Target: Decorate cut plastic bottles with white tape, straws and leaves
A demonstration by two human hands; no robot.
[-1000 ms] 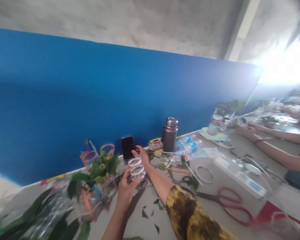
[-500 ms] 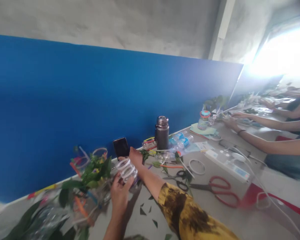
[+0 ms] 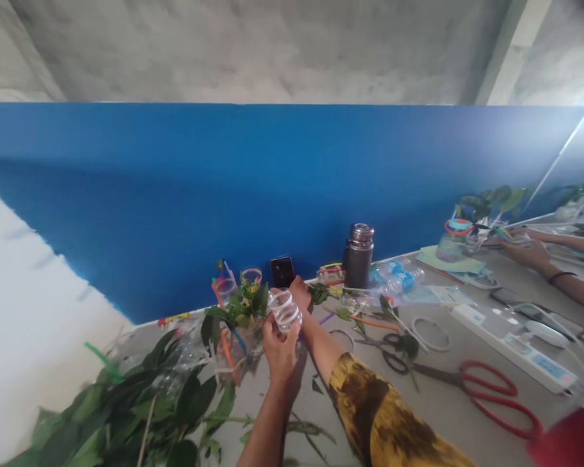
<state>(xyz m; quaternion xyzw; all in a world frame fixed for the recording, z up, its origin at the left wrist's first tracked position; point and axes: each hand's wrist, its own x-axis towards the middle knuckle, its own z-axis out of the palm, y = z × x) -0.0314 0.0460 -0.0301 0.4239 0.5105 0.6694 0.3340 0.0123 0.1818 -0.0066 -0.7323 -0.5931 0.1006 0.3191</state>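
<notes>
L hand (image 3: 279,347) holding 1 2-ring clr plastic pc (image 3: 287,313) | R hand (image 3: 300,293) nr 1 phone (image 3: 282,272), grip unclear

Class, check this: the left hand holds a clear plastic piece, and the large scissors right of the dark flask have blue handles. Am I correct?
Not blue: in the head view, the large scissors right of the dark flask have red handles. The left hand does hold a clear plastic piece.

This looks like a craft workshop. Leafy sprigs (image 3: 121,428) lie left of the thermos (image 3: 358,264), red-handled scissors (image 3: 460,379) and a co-worker's hand (image 3: 531,255) right.
</notes>
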